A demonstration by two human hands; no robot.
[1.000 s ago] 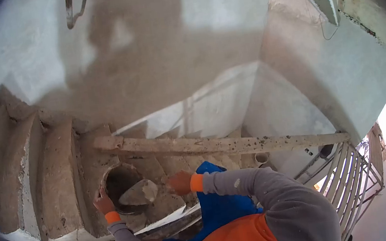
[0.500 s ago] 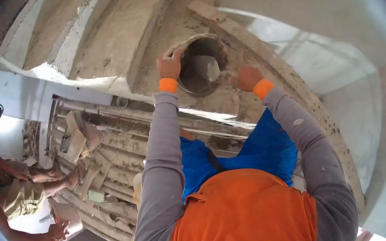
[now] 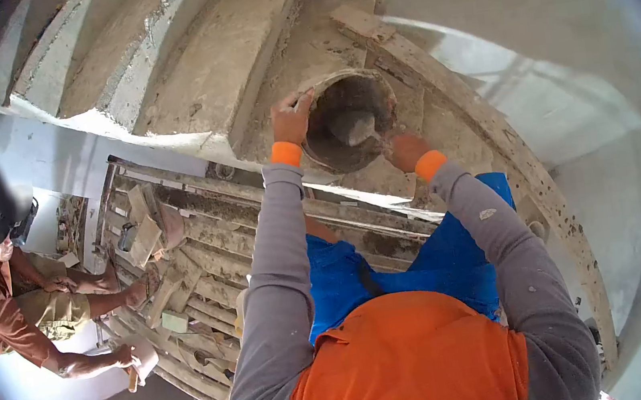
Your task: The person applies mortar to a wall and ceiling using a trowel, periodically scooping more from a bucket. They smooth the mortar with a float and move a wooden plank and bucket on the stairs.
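A round, mortar-stained bucket [image 3: 382, 86] stands on a dusty concrete step, tilted toward me so that its inside shows. My left hand [image 3: 292, 119] grips its left rim, fingers over the edge. At the right side of the opening, my right hand [image 3: 406, 150] is closed around the handle of a trowel. The trowel's grey blade [image 3: 352, 128] reaches into the bucket. Most of the handle is hidden in my fingers, and the bucket's dark bottom is hard to make out.
Concrete stairs [image 3: 183, 80] rise at upper left. A long wooden board [image 3: 480, 118] curves along the right. Below left lies a slatted wooden platform [image 3: 208, 235] with loose scraps. A co-worker [image 3: 3, 282] sits at far left, holding a flat tool with an orange handle [image 3: 132, 378].
The bucket is tipped more toward me, and my right hand has come closer to its rim. The trowel blade sits lower inside. The view has shifted, and the co-worker's arm has moved.
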